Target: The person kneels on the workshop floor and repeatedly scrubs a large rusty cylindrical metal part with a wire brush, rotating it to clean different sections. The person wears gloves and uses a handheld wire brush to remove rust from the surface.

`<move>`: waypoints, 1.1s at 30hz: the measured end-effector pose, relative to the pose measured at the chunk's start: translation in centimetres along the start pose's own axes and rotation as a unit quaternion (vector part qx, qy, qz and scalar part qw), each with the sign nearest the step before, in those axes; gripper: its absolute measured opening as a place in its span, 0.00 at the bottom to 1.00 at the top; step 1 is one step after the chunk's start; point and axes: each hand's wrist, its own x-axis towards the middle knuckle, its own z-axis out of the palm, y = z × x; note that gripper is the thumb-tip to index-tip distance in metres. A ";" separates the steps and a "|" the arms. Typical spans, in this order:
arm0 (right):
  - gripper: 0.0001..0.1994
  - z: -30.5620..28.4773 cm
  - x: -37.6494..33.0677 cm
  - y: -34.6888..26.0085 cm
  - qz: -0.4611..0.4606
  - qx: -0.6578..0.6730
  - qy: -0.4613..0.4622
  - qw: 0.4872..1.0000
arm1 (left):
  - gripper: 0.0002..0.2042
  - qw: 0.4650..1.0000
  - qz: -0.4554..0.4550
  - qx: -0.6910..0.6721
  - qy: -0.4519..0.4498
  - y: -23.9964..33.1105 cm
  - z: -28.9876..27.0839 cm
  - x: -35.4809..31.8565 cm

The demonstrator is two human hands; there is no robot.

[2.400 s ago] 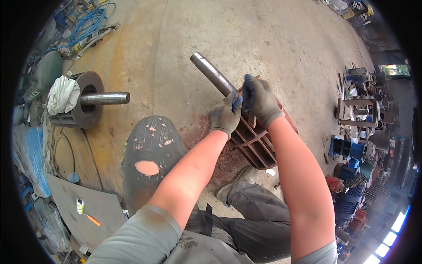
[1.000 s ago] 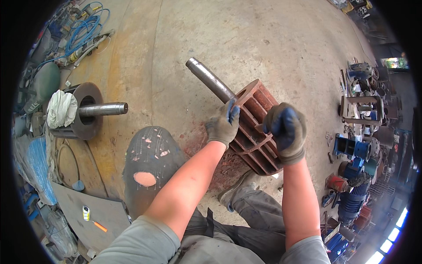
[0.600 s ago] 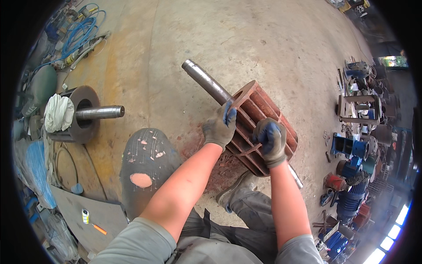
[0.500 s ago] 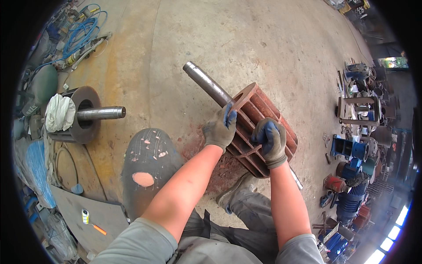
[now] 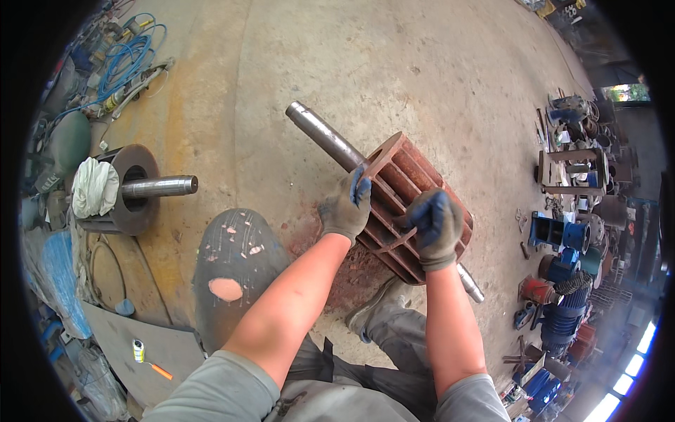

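Observation:
A rusty ribbed rotor [image 5: 404, 169] with long lengthwise fins lies slantwise on the floor in front of me. Its bare steel shaft [image 5: 323, 133] sticks out at the upper left, and a shorter end shows beyond my right wrist. My left hand [image 5: 344, 207], in a grey-and-blue work glove, grips the rotor's near-left end rim. Over the fins is my right hand [image 5: 437, 226], gloved alike, its fingers curled closed and slightly blurred. Whatever it may hold is hidden by the fingers. Reddish rust dust [image 5: 337, 274] covers the floor beside the rotor.
At left sits a second rotor [image 5: 133, 190] with a shaft and a pale cloth [image 5: 95, 188] over it. A paint roller [image 5: 151, 359] lies on a grey sheet [image 5: 133, 330]. Blue hose [image 5: 130, 60] coils farther back. Motors [image 5: 562, 316] and metal parts line the right side.
My right hand has shifted slightly across the fins, and its forearm has swung left, uncovering more of the shaft's lower end. My left hand stays at the rim. The view has shifted a little.

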 end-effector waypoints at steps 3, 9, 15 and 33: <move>0.25 -0.8 -0.4 0.2 -0.095 0.165 0.024 0.981 | 0.24 1.000 0.020 -0.015 0.015 -0.1 -0.1 -0.2; 0.25 -1.1 -0.2 1.1 -0.036 0.086 0.039 0.995 | 0.24 0.997 0.041 -0.058 0.042 -0.5 0.7 -0.2; 0.24 -0.4 0.1 0.4 -0.111 0.262 0.006 0.959 | 0.25 0.996 -0.015 -0.081 -0.037 -0.7 0.4 -0.2; 0.24 -0.2 0.7 0.2 -0.075 0.275 0.130 0.950 | 0.23 0.997 -0.036 -0.044 -0.055 -0.6 -0.4 -0.3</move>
